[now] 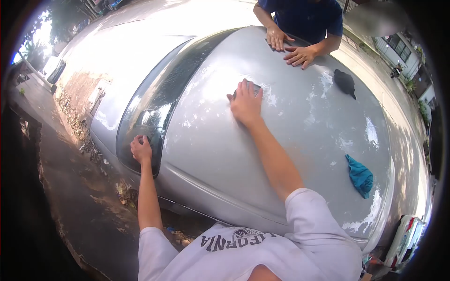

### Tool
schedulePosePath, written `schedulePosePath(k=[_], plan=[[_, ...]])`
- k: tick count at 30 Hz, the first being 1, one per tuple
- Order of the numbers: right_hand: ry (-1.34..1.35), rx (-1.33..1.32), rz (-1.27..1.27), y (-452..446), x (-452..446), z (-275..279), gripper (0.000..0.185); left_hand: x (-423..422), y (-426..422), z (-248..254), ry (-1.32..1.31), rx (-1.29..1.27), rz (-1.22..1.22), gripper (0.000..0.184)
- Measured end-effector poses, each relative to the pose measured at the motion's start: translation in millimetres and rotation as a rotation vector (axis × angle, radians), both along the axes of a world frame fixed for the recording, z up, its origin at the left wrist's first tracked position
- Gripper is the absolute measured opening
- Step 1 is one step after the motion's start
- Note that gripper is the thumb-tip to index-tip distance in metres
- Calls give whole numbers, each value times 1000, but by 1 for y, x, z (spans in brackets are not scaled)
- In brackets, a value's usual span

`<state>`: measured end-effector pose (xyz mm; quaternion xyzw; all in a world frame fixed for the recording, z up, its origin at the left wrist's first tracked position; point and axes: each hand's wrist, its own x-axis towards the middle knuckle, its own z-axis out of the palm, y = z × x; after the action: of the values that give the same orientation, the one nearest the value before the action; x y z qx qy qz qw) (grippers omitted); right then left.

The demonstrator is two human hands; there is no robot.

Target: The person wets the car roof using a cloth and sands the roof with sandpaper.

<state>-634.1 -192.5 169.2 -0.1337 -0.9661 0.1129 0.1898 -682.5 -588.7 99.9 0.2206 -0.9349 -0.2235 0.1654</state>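
Note:
My right hand (pixel 246 104) presses on the silver car roof (pixel 211 136), fingers spread over a dark grey sheet that looks like sandpaper (pixel 256 88). Part of the sheet shows beyond my fingertips; the rest is hidden under the hand. Lower left, my left hand (pixel 141 149) rests at the car's dark window glass (pixel 154 112), with its fingers curled in. Whatever those fingers may hold is not clear. Pale, scuffed patches mark the roof around my right hand and farther right.
Across the roof, a person in a dark blue shirt (pixel 307 21) has both hands on it, one over a dark flat piece. A black cloth (pixel 345 84) and a teal cloth (pixel 360 176) lie on the right side. A white vehicle (pixel 404 243) stands at lower right.

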Motion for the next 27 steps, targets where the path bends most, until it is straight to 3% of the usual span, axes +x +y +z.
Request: schedulePosePath(k=[3, 6, 8, 10, 13, 17, 18, 20, 22, 23, 25, 27], plan=[[59, -65, 425, -102, 66, -17, 65, -19, -6, -8, 15, -19, 12, 31], [4, -58, 526, -60, 76, -8, 66, -20, -23, -17, 17, -20, -34, 35], [99, 4, 126, 32, 48, -17, 62, -24, -25, -26, 9, 46, 29, 38], [-53, -91, -227, 117, 52, 6, 64, -29, -19, -19, -38, 36, 18, 41], [-116, -105, -376, 98, 45, 8, 66, -27, -14, -16, -117, -18, 37, 43], [-75, -30, 207, -57, 32, -8, 68, -28, -24, -21, -150, 30, -25, 51], [-68, -35, 226, -50, 39, -5, 68, -29, -34, -39, -142, 25, -6, 51], [-116, -82, 433, -4, 55, 3, 63, -54, -68, -91, -115, -144, -278, 56], [-83, -18, 53, 74, 46, 0, 61, -9, -34, -74, -85, -135, -360, 57], [-121, -48, -132, 118, 36, -5, 62, 22, 1, -27, -68, -4, -310, 56], [-175, -188, -328, 142, 21, 12, 63, 25, 14, -3, -87, 6, -258, 55], [-157, -32, -152, 70, 3, 10, 65, 22, 23, 1, -108, 16, -239, 55]])
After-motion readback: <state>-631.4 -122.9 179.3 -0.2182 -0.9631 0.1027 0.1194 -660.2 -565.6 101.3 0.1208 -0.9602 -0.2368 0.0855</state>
